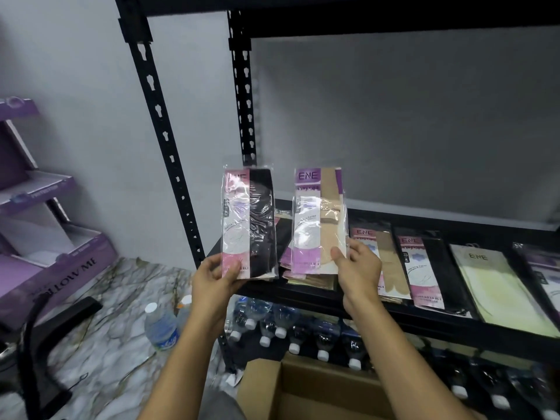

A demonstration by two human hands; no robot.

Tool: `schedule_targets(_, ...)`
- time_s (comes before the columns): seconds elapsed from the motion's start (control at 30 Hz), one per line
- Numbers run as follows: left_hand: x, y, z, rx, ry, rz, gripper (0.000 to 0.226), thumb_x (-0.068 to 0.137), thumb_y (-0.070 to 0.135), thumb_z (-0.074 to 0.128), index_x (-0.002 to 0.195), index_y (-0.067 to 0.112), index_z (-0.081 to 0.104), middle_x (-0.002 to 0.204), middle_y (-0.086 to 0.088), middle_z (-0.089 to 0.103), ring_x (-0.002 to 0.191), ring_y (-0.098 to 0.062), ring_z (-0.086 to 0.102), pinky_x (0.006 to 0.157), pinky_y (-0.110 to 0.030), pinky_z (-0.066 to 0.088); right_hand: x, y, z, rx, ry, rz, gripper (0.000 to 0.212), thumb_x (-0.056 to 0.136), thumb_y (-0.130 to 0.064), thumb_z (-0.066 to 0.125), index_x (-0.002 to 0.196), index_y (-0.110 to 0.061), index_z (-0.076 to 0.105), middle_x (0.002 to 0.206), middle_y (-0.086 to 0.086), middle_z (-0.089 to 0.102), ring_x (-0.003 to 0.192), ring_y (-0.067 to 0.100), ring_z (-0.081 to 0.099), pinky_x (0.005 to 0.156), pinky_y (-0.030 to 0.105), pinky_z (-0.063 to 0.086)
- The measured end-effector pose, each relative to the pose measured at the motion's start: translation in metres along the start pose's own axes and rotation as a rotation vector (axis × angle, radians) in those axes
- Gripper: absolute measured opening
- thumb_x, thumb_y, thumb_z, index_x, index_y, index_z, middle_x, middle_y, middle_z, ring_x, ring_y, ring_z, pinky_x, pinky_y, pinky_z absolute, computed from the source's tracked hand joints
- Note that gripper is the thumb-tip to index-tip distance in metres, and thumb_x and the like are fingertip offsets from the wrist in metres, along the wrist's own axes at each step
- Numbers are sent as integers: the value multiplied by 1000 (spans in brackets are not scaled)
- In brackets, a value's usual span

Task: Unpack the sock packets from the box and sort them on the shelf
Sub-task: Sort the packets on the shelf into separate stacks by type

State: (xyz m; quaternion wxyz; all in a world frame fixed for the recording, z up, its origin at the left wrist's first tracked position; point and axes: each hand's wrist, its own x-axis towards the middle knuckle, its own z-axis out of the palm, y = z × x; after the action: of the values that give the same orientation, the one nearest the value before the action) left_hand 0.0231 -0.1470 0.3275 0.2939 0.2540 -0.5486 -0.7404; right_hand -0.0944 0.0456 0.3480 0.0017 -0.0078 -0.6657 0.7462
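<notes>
each hand (213,275) (359,262) pinches a glossy flat sock packet (250,222) (319,221).

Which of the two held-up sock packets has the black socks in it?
The pink-labelled clear plastic packet in the left hand; the right hand holds a purple-labelled packet of beige socks.

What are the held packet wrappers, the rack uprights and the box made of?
Pink packet and purple packet: clear glossy plastic film, by the glare and wrinkles. Rack uprights: matte black, probably painted metal, keyhole slots. Box: plain brown cardboard, it seems.
</notes>
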Motion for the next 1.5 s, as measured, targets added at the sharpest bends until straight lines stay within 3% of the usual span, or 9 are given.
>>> schedule_targets(0.23,-16,10,2,-72,-33,51,33,88,2,65,119,1,53,107,-16,71,96,-29,71,77,-32,61,-17,-13,-17,69,-37,-50,32,86,0,64,115,-13,59,93,-2,70,87,8,67,72,17,51)
schedule_targets(0.4,-33,12,26,-122,-113,46,26,89,-1,62,114,5,54,104,-14,73,93,-26,72,74,-29,61,-24,-19,-43,60,-12,-58,30,86,0,63,93,-28,58,91,-5,69,91,18,69,79,38,57)
schedule_targets(0.5,-44,9,44,-130,-155,33,23,89,-1,62,109,7,54,100,-13,74,86,-22,73,71,-28,61,-25,-26,-63,64,22,-66,28,87,0,62,108,-18,58,93,-4,68,90,14,68,79,30,56)
schedule_targets(0.6,-52,2,62,-119,-185,20,27,89,0,63,114,6,53,103,-13,73,89,-21,72,70,-26,60,-24,-31,-86,45,63,-78,25,87,-1,63,110,-11,59,100,4,71,93,15,69,84,33,56)
schedule_targets(0.7,-61,-3,79,-107,-219,11,23,89,1,62,108,10,54,97,-7,73,90,-20,71,67,-24,59,-25,-37,-110,35,107,-96,23,87,-2,62,98,-22,61,94,0,71,86,11,69,75,30,58)
schedule_targets(0.83,-74,-14,107,-78,-286,-9,24,89,1,63,110,11,54,100,-11,73,92,-21,71,68,-24,59,-25,-41,-149,11,174,-112,24,88,-2,62,105,-18,59,92,-3,71,85,10,69,67,19,55)
schedule_targets(1.0,-93,-31,147,-53,-389,-50,24,89,4,64,107,16,54,102,-10,73,95,-22,71,73,-28,60,-26,-46,-199,-29,256,-121,27,88,-2,61,96,-27,55,92,-4,69,85,11,68,75,27,55)
schedule_targets(1.2,-112,-57,194,-29,-499,-90,28,89,5,64,114,8,53,109,-15,70,100,-26,69,76,-32,59,-25,-48,-258,-25,363,-95,27,87,-2,62,108,-18,57,101,3,69,94,20,68,88,41,56)
schedule_targets(1.5,-141,-88,253,-17,-567,-135,30,89,5,65,114,5,49,110,-20,68,104,-30,67,79,-34,57,-19,-43,-325,-43,462,-69,29,88,0,61,113,-13,56,85,-7,65,91,23,68,86,42,56)
